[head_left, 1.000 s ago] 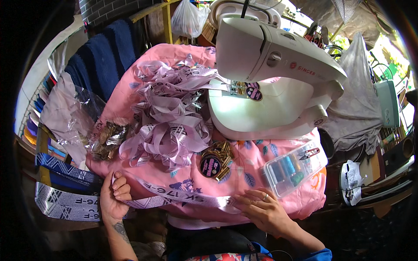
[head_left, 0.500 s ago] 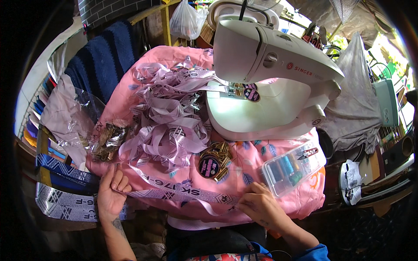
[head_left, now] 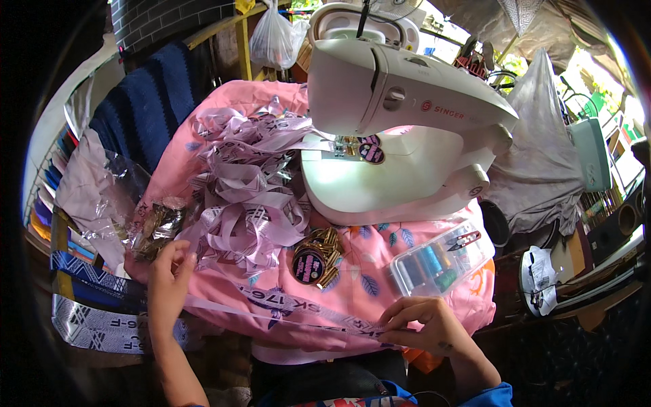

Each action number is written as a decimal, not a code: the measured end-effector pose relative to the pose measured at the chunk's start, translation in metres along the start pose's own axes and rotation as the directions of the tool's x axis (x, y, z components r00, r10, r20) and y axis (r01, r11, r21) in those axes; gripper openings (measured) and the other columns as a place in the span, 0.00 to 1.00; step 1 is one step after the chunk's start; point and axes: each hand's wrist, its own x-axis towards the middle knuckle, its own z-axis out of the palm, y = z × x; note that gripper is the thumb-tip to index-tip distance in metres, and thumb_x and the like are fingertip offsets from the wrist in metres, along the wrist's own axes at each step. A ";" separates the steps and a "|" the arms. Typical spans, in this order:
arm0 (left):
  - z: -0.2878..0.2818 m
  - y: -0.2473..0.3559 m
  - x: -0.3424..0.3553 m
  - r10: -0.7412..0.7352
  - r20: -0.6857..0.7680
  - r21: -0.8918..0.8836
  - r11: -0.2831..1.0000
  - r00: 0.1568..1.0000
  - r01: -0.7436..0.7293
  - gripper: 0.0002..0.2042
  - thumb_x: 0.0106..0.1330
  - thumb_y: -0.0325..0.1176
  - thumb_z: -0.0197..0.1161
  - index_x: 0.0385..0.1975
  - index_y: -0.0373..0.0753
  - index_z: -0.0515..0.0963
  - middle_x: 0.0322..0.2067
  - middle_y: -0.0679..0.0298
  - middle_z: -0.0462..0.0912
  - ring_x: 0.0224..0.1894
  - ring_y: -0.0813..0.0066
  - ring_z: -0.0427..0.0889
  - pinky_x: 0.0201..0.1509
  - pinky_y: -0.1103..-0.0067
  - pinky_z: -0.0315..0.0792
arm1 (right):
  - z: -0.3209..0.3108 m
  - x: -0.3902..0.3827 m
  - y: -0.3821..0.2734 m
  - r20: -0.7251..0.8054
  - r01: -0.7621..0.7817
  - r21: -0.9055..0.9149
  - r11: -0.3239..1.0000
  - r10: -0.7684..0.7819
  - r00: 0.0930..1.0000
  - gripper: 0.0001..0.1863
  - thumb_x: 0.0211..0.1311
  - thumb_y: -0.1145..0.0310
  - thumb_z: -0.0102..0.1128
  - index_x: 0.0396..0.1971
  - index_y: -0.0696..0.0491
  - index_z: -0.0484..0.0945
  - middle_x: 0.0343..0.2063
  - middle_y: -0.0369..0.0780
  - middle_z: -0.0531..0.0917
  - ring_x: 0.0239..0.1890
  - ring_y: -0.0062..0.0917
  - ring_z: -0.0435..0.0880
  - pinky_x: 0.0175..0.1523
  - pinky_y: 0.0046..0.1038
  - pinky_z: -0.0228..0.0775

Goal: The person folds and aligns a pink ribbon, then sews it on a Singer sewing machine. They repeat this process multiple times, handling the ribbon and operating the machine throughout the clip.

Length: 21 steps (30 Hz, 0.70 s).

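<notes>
A long lilac printed ribbon (head_left: 305,308) runs across the front of the pink cloth. My right hand (head_left: 430,325) pinches it at the front right. By the front left of the cloth is my left hand (head_left: 168,281), its fingers bent and apart, with nothing visible between them. The ribbon's left part passes behind this hand. Just beyond lies a heap of loose lilac ribbon (head_left: 254,210), and some of it leads to the white sewing machine (head_left: 407,102). Metal clips with a round dark badge (head_left: 310,266) rest between heap and machine.
A clear plastic box (head_left: 441,261) of thread spools, with small red-handled snips (head_left: 464,239) on top, lies beyond my right hand. At the left are a clear bag of metal pieces (head_left: 159,227) and wide printed ribbons (head_left: 95,325) over a wooden rail. Leaf-print pink cloth (head_left: 369,254) covers the table.
My left hand has moved up a little and its fingers have come off the ribbon. My right hand has shifted slightly right and down, keeping its pinch. The whole view has shifted slightly.
</notes>
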 end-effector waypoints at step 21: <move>0.098 0.113 -0.010 0.428 0.899 -0.435 0.897 0.087 0.075 0.13 0.64 0.32 0.62 0.43 0.30 0.75 0.31 0.60 0.81 0.34 0.76 0.79 0.41 0.79 0.71 | -0.026 -0.003 -0.016 0.135 -0.143 0.157 0.977 0.123 0.983 0.27 0.45 0.74 0.75 0.48 0.56 0.75 0.29 0.36 0.85 0.34 0.18 0.83 0.45 0.25 0.73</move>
